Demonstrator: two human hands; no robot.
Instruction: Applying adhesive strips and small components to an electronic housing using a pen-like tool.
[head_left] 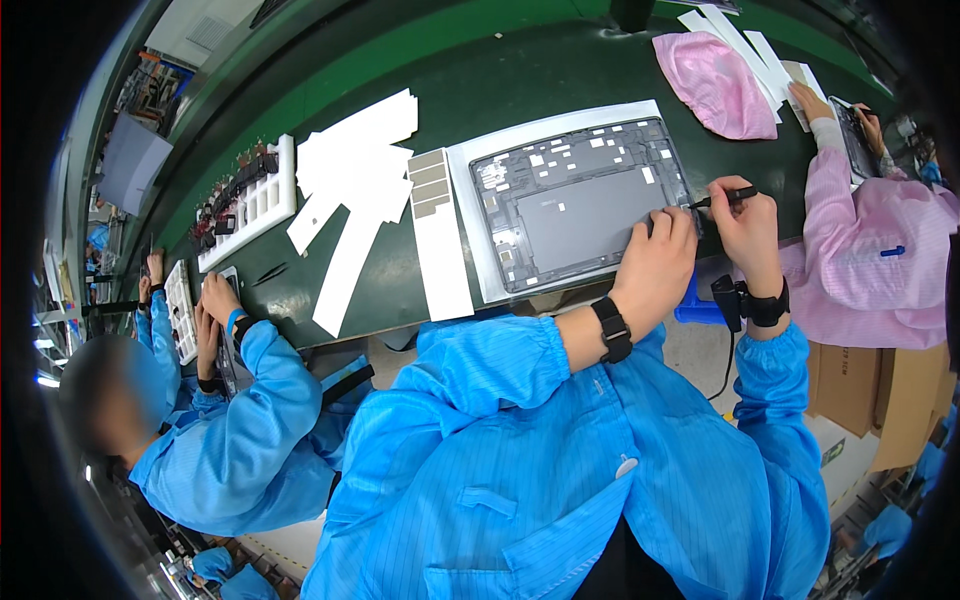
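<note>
A grey tablet housing (590, 215) lies open side up on a white sheet (463, 200), with small white pieces dotted over its inside. My left hand (655, 258) rests across its lower right part, fingers bent and closed together against the housing. What lies under these fingertips is hidden. In my right hand (745, 228) is a slim black tool, which looks like tweezers (735, 194), closed between thumb and fingers. Its fine tip points left, at the housing's right edge.
Left of the housing lie a strip with grey labels (430, 180) and a pile of white strips (355, 165). Beyond are loose black tweezers (270, 273) and a white tray of parts (262, 205). A pink cap (715, 85) lies at right. Co-workers sit on both sides.
</note>
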